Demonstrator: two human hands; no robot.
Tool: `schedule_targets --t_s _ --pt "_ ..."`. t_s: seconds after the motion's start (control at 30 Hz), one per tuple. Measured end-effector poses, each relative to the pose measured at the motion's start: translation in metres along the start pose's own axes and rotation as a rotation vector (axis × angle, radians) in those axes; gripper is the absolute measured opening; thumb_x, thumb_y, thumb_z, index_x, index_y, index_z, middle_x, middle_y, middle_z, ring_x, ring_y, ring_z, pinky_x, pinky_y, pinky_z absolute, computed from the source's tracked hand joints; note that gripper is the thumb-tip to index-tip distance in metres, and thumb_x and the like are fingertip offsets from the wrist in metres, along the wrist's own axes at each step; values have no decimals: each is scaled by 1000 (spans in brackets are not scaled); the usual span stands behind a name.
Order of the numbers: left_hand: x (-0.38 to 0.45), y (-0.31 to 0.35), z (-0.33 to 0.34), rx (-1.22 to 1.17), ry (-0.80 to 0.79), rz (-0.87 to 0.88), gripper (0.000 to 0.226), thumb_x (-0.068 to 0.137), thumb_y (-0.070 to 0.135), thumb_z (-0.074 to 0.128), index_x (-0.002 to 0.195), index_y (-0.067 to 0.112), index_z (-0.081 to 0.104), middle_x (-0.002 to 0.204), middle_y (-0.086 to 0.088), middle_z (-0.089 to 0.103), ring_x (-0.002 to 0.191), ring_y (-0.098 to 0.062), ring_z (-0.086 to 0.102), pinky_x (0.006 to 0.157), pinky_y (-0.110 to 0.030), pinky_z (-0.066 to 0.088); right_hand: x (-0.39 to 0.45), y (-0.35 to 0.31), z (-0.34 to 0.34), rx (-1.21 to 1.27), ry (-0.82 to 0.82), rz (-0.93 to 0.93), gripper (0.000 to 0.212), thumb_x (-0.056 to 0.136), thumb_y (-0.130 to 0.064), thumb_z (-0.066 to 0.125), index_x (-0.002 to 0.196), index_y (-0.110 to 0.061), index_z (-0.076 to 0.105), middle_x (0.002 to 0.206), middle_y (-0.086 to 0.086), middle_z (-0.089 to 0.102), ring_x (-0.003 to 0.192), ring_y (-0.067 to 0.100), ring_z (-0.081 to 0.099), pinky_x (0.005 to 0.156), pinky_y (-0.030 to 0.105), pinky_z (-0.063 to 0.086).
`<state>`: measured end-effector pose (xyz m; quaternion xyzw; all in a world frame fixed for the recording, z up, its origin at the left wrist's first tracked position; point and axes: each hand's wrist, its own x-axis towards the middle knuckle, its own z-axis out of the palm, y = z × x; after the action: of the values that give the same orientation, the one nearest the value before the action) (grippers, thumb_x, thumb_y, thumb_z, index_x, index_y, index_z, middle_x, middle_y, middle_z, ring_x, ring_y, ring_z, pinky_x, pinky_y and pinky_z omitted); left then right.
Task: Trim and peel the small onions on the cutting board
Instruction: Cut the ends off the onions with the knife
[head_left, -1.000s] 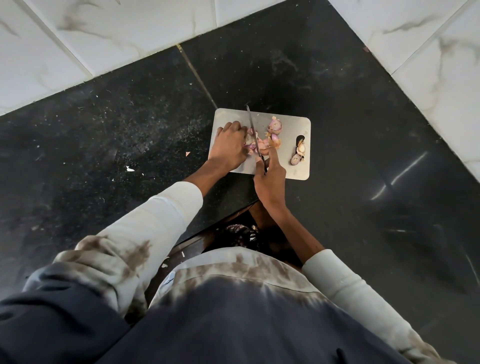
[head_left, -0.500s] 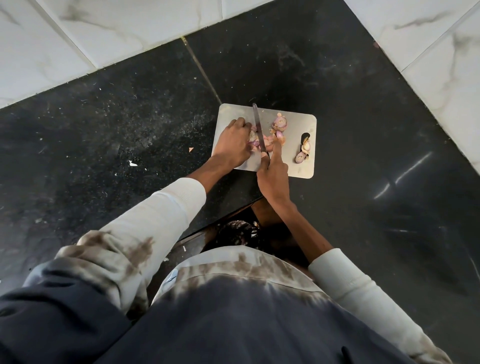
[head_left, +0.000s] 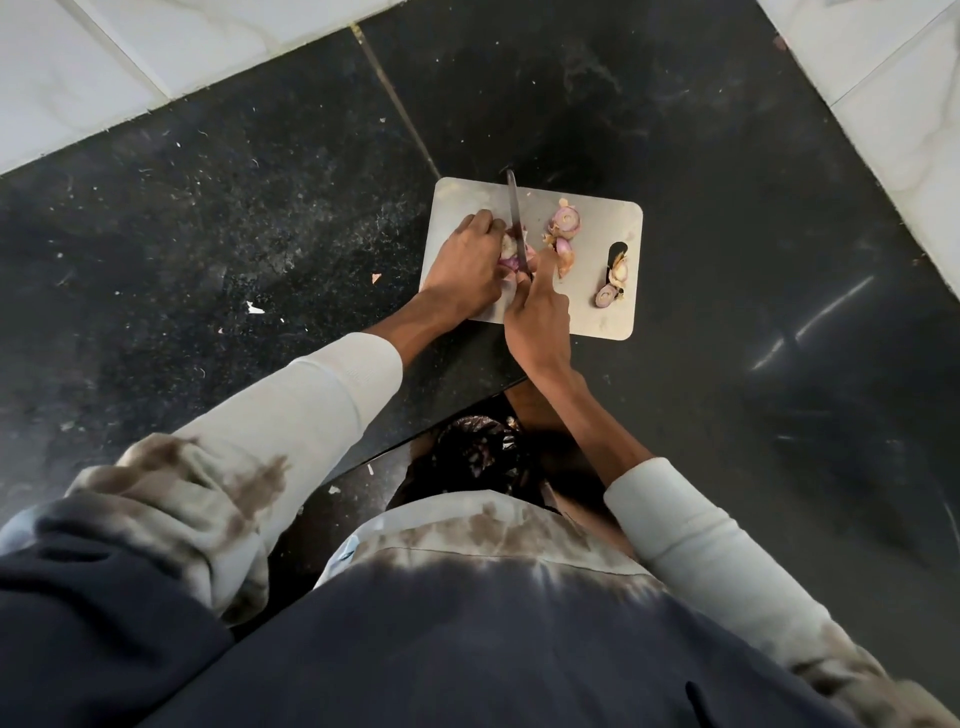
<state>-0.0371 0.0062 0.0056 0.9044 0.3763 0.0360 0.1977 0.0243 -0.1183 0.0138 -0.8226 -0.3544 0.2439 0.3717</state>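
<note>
- A pale cutting board (head_left: 597, 218) lies flat on a black speckled countertop (head_left: 260, 208), with white marbled tiles (head_left: 78, 78) running along the far edges.
- The left hand (head_left: 470, 270) sits on the near left part of the board, fingers curled down over a small purple onion (head_left: 511, 252) and pinning it against the board.
- The right hand (head_left: 537, 317) is closed round the handle of a knife (head_left: 515, 218); the handle itself is hidden inside the fist, and the forefinger reaches forward alongside the blade.
- The blade points away from the person, out past the board's far edge, and its near part meets the held onion just beside the left fingertips.
- A cut onion half (head_left: 567, 219) with its rings showing lies near the middle of the board, a little right of the blade.
- Just nearer than it lie another onion piece (head_left: 566, 254) and some papery skin.
- Two more onion pieces (head_left: 613, 283) rest beside the board's handle slot (head_left: 615, 248) at the right end.
- Small scraps of skin (head_left: 254, 308) are scattered on the countertop left of the board.
- Both arms wear light sleeves (head_left: 322, 395), stained brown toward the shoulders.
- Below the counter edge, between the arms, is a dark bag (head_left: 478, 452) with bits of peel in it.
</note>
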Motion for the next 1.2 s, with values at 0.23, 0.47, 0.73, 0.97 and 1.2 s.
schedule_targets --t_s 0.23,0.47,0.73,0.97,1.2 --pt "3 -2 -3 16 -21 5 52 87 23 75 132 2 62 127 -16 57 117 -33 59 101 -42 51 3 7 -4 -67 -19 -13 35 111 -16 43 145 -12 36 79 0 62 52 8 48 49 30 31" --pt "3 0 -1 13 -15 -11 51 85 22 76 130 2 61 127 -16 58 116 -33 59 99 -43 53 -3 15 6 -69 16 -60 46 111 -18 47 152 -16 28 84 7 72 58 24 59 57 34 41" --pt "8 -2 -5 -2 -42 -21 50 87 25 74 130 1 64 126 -15 58 115 -34 60 97 -42 51 8 17 -1 -122 -28 -51 36 110 -17 44 145 -16 34 82 13 71 63 35 61 61 41 44" --pt "4 -1 0 -2 -8 -24 45 89 26 74 126 1 65 127 -14 57 114 -32 60 98 -42 54 18 21 4 -140 -71 -22 37 108 -17 46 143 -20 35 82 10 71 63 30 62 59 45 51" --pt "6 -4 -2 -10 -30 -25 39 87 19 72 121 1 66 124 -15 58 109 -34 62 97 -44 54 7 32 9 -167 -51 -28 41 111 -16 42 151 -17 31 71 5 62 51 23 53 48 36 37"
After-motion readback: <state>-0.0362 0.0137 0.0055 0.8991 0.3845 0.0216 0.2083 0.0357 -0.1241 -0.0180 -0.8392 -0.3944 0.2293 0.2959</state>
